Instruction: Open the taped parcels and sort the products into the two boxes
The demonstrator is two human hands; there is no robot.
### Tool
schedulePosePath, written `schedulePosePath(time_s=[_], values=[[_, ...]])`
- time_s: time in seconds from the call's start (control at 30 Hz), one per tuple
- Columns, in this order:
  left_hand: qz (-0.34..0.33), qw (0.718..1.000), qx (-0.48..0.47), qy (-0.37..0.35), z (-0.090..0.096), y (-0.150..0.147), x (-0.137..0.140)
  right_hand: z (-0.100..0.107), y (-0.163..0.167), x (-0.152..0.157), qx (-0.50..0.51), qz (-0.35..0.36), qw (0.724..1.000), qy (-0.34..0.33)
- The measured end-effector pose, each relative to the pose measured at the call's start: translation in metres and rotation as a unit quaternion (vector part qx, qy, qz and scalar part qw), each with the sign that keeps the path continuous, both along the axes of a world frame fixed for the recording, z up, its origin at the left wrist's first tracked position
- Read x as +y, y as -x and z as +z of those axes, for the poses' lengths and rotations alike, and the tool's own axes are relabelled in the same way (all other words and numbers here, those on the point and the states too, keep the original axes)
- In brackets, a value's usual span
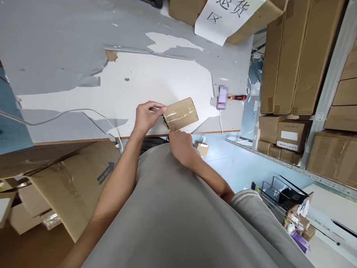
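Carton: one small brown carton [182, 113], glossy tape across its upper face; located over the near edge of the counter [173, 74], close to the person's torso, presumably for easy reach. I could not tell whether it rested or was lifted.
Carton end: dark and ragged at the left, turned toward both hands, which I judged kept that end accessible.
Left hand [146, 117]: fingers pinching the upper left corner, thumb on the top face; a light grip, probably for steadying.
Right hand [182, 147]: fingers curled, thumb at the lower left corner; I could not tell whether they clasped anything.
Device: one pixelated device [222, 97], white cord attached, right of the carton and apart from it, leaving working room.
Handle: one red-and-black handle [239, 98], just beyond the device, seemingly parked aside.
Large box: one large box [182, 11] at the far side, bearing a printed sheet [220, 28], hung where I could read its characters.
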State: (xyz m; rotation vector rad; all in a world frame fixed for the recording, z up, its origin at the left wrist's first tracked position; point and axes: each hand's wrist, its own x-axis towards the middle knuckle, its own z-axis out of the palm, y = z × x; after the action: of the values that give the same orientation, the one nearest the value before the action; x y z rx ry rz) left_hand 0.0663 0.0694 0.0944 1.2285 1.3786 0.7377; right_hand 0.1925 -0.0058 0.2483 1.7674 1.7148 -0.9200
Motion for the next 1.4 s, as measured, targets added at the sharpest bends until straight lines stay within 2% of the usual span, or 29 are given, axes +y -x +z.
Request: schedulePosePath(time_s=[0.1, 0.2, 0.33, 0.43, 0.53, 0.6, 0.73, 0.83, 1.07, 1.4], values=[[0.005, 1.0, 0.012, -0.001, -0.001, 0.0, -0.002, 0.005, -0.007, -0.012, -0.008, 0.002, 1.0, 0.009], [0.011, 1.0, 0.023, -0.001, -0.002, 0.0, -0.007, 0.009, -0.028, -0.017, 0.011, -0.003, 1.0, -0.011], [0.06, 0.997, 0.038, -0.008, -0.001, -0.006, -0.024, 0.012, -0.076, -0.016, 0.0, -0.079, 0.994, -0.076], [0.103, 0.992, 0.062, -0.047, 0.005, -0.019, -0.041, 0.005, -0.116, -0.016, -0.024, -0.148, 0.982, -0.114], [0.105, 0.983, 0.105, -0.112, 0.01, -0.037, -0.053, -0.005, -0.143, -0.019, -0.021, -0.19, 0.973, -0.131], [0.095, 0.979, 0.13, -0.126, 0.011, -0.051, -0.057, -0.01, -0.154, -0.021, -0.005, -0.197, 0.97, -0.144], [0.079, 0.985, 0.114, -0.105, 0.005, -0.074, -0.057, -0.015, -0.159, -0.017, 0.033, -0.178, 0.971, -0.157], [0.094, 0.983, 0.113, -0.106, 0.002, -0.082, -0.057, -0.018, -0.154, -0.003, 0.052, -0.156, 0.975, -0.151], [0.1, 0.974, 0.153, -0.133, 0.001, -0.081, -0.059, -0.027, -0.141, 0.027, 0.057, -0.113, 0.985, -0.12], [0.1, 0.985, 0.098, -0.1, -0.005, -0.078, -0.059, -0.015, -0.129, 0.029, 0.026, -0.091, 0.991, -0.095]])
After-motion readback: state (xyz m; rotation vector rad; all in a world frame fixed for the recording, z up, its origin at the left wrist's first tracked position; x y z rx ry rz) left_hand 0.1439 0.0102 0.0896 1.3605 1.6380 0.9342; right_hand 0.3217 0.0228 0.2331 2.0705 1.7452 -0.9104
